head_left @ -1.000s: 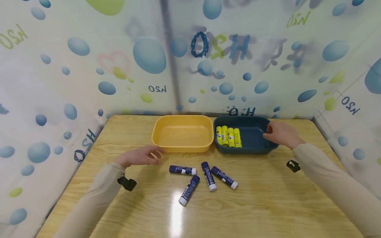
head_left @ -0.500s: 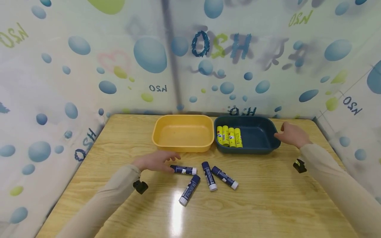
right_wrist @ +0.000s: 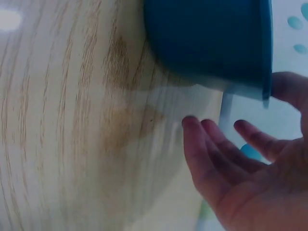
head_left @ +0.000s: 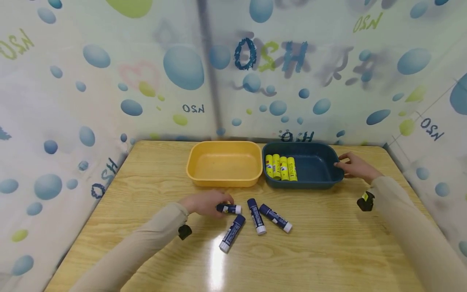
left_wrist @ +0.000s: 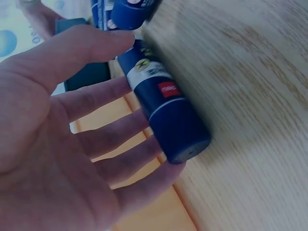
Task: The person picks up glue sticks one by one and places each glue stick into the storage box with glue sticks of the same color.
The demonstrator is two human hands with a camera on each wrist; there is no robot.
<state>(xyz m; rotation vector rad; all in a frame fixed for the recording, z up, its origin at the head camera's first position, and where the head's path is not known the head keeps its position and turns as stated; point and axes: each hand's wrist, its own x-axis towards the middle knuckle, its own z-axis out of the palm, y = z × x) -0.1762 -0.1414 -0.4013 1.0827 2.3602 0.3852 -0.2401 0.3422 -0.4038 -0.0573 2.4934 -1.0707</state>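
In the head view my left hand (head_left: 208,204) is over a navy glue stick (head_left: 233,209) lying on the table, its white end showing past the fingers. The left wrist view has the loosely extended fingers along the far side of this glue stick (left_wrist: 166,103), the thumb tip overlapping its far end. My right hand (head_left: 359,167) is at the right end of the dark blue bin (head_left: 303,185). Its thumb (right_wrist: 288,86) is right at the bin's rim in the right wrist view, and the other fingers are spread below it, apart from the wall.
Several yellow glue sticks (head_left: 283,168) stand side by side in the left part of the dark bin. Left of it is a yellow-orange bin (head_left: 224,183). More navy glue sticks, one (head_left: 232,233) in front and two (head_left: 256,216) to the right, lie on the wooden table (head_left: 321,251).
My left hand has moved right from beside the yellow-orange bin onto the navy glue stick. My right hand has come out of the dark bin to its right end, its fingers now more spread.
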